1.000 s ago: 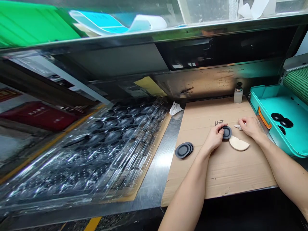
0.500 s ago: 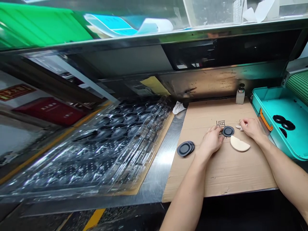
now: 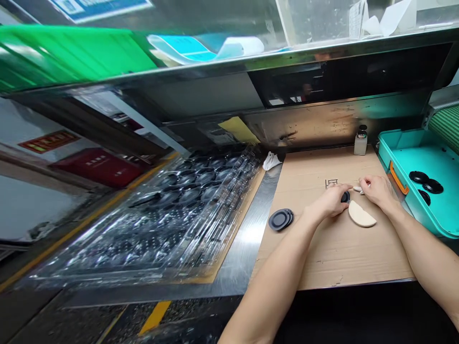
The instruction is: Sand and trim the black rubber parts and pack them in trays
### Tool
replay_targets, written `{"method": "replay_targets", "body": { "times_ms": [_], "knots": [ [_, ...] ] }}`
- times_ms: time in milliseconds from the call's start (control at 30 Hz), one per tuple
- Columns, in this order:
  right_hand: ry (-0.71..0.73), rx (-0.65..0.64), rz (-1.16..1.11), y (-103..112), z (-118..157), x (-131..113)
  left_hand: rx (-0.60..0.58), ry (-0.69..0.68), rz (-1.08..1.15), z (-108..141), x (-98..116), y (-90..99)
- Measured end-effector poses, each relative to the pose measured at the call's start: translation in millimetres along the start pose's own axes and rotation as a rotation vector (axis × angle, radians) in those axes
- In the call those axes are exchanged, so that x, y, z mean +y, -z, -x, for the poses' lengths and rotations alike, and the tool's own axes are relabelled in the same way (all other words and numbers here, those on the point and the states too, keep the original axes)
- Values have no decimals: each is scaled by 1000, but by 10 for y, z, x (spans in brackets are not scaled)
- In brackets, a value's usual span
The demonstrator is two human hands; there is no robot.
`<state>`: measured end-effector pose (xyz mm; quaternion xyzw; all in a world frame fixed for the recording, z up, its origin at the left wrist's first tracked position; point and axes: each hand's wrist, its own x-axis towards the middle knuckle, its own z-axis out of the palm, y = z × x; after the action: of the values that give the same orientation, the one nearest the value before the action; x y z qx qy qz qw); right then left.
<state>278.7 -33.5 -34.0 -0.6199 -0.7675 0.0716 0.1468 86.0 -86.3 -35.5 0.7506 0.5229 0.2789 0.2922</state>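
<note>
My left hand [image 3: 335, 199] is closed on a black round part [image 3: 345, 197], its fingers covering much of it, above the cardboard sheet [image 3: 322, 248]. Just to the right, my right hand [image 3: 375, 189] is pinched on a small whitish piece [image 3: 357, 189], partly hidden by the fingers. A cream half-round pad [image 3: 361, 214] lies flat on the cardboard below both hands. Left of my left forearm, several black round parts [image 3: 281, 220] rest overlapped in a small pile.
Clear plastic trays [image 3: 172, 215] holding black parts lie at the left. A teal bin [image 3: 444, 215] with black rings stands at the right. Behind are a small bottle [image 3: 360, 142] and a crumpled white cloth [image 3: 271, 161]. A metal shelf edge [image 3: 215, 69] crosses above.
My left hand has moved right and now covers more of the black round part. The right hand remains at the small whitish piece. The view has shifted slightly.
</note>
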Motion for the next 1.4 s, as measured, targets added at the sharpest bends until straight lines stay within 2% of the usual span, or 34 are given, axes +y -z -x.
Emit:
{"method": "replay_targets", "body": {
  "times_ms": [33,100,200,267,367,467,633,733,867,933,1000,1100,1200,1300,1400],
  "knots": [
    [-2,0,-1,-2,-1,0,61,35,100,76,42,7],
    [-9,1,-3,-18,-8,6,163,114,451,324,125,8],
    [-11,7,-5,-55,-27,21,259,256,1086,793,224,-16],
    [-28,9,-9,-67,-39,27,311,339,1355,1052,263,-40],
    [-53,-5,-26,-46,-46,20,334,420,1531,1262,286,-77],
    [-36,-15,-42,-18,-46,17,330,437,1580,1325,302,-97],
    [-47,22,-35,-52,-68,56,333,392,1421,1351,347,-40],
    [-40,15,-24,-49,-67,55,381,318,1119,1215,261,162],
    [-40,-14,-23,1,-43,24,559,244,340,667,-150,609],
    [-41,-9,-19,15,-36,17,538,287,48,325,-435,803],
    [-29,-5,-16,17,-33,18,477,367,-126,46,-690,929],
    [-11,-15,-23,1,-33,26,377,433,-229,-96,-881,1010],
    [-31,-11,-28,-38,-42,31,341,367,-247,191,-810,1049],
    [-45,-13,-28,-93,-60,37,250,276,-330,774,-643,1099],
    [-44,-5,-34,-115,-68,37,108,344,-400,1293,-541,1110]
  ]
}}
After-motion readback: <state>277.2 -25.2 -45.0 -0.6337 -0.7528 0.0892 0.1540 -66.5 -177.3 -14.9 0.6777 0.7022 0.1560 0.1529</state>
